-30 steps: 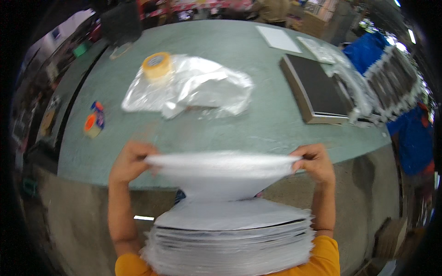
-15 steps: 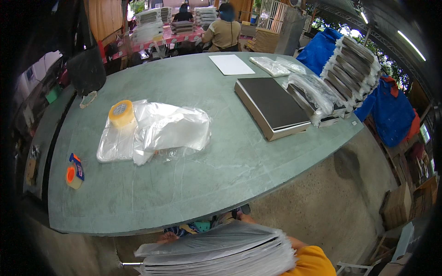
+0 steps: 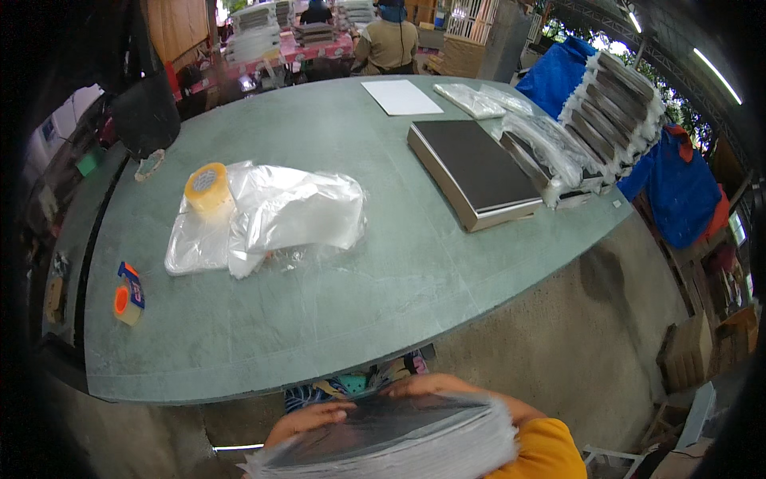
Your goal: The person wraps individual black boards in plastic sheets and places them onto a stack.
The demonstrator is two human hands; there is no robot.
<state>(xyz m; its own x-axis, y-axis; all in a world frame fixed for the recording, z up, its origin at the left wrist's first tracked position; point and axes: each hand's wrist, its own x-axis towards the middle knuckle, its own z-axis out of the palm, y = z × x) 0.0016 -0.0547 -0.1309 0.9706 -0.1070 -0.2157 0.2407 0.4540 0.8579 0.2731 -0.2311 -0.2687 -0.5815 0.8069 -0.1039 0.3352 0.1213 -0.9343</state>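
At the bottom of the view, close to my body, is a thick stack of plastic-wrapped sheets [image 3: 415, 447], dark on top with crinkled clear edges. My left hand [image 3: 315, 417] grips its far left edge, fingers resting over the top. My right hand [image 3: 419, 385] is closed on the far edge, with the forearm running along the right side. The thumbs and the stack's underside are hidden. Beyond it, on the green table [image 3: 335, 319], lie clear plastic bags [image 3: 295, 211] with a tape roll [image 3: 209, 188] on top. A tape dispenser [image 3: 129, 295] stands at the left.
A pile of dark boards [image 3: 475, 172] sits right of centre, beside plastic-wrapped packs [image 3: 542, 152] and a tall wrapped stack [image 3: 610, 116]. A white sheet [image 3: 401, 97] lies at the far edge. Two people work at a pink-covered table beyond. Cardboard boxes [image 3: 686, 351] stand at right.
Both hands have come further into view over the far edge of the stack, which now tilts differently. The table appears slightly higher in the picture.
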